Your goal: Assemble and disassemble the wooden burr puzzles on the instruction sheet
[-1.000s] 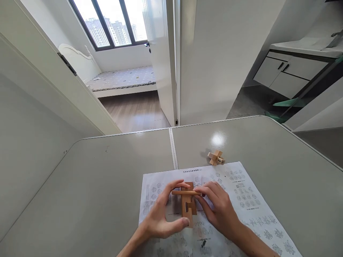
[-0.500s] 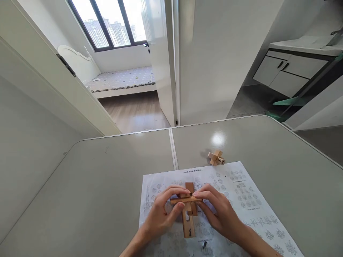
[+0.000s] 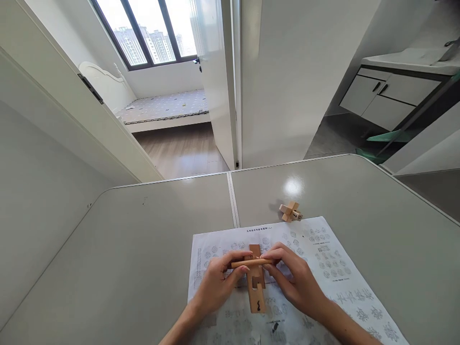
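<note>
Both hands work over a printed instruction sheet (image 3: 334,273) on a grey table (image 3: 118,249). My left hand (image 3: 217,285) pinches the left end of a thin wooden stick (image 3: 251,262) that lies crosswise. My right hand (image 3: 294,280) pinches its right end. The stick crosses a set of notched wooden puzzle bars (image 3: 256,287) that stand lengthwise under it, between my two hands. The fingers of both hands are closed on these wooden pieces.
A small assembled wooden cross puzzle (image 3: 290,211) sits on the table just beyond the sheet's far edge. A seam (image 3: 232,199) splits the tabletop. Past the table are a white wall, an open doorway to a bedroom, and a cabinet (image 3: 388,96) at right.
My left thumb left the near end of the bars and closed onto the stick. The near end of the bars now shows, and the assembly has shifted slightly between frames.
</note>
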`<state>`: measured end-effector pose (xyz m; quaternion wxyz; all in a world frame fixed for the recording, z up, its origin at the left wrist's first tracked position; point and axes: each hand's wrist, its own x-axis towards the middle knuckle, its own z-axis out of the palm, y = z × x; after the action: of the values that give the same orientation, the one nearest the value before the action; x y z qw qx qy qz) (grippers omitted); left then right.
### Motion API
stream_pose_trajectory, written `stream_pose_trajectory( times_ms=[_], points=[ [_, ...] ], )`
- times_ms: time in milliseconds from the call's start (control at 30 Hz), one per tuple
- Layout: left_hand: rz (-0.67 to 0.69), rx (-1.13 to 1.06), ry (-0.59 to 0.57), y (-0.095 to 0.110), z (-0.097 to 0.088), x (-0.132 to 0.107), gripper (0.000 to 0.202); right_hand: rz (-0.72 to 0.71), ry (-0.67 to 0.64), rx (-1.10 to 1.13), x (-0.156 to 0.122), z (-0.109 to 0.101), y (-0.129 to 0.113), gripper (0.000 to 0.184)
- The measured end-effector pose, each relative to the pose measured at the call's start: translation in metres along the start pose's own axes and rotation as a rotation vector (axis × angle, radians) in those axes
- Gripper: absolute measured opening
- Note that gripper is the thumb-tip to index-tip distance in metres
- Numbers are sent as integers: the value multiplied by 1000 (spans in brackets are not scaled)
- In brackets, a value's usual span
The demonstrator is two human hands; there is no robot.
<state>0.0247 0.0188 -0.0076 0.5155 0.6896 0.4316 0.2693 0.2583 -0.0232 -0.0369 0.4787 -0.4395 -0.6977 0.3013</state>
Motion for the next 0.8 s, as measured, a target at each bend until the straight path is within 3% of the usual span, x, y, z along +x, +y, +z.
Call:
stream_pose_trajectory(
  times_ms=[800],
  points=[
    [-15, -20, -20, 5, 1, 2, 27, 27, -2, -25, 2, -1, -2, 14]
  ],
)
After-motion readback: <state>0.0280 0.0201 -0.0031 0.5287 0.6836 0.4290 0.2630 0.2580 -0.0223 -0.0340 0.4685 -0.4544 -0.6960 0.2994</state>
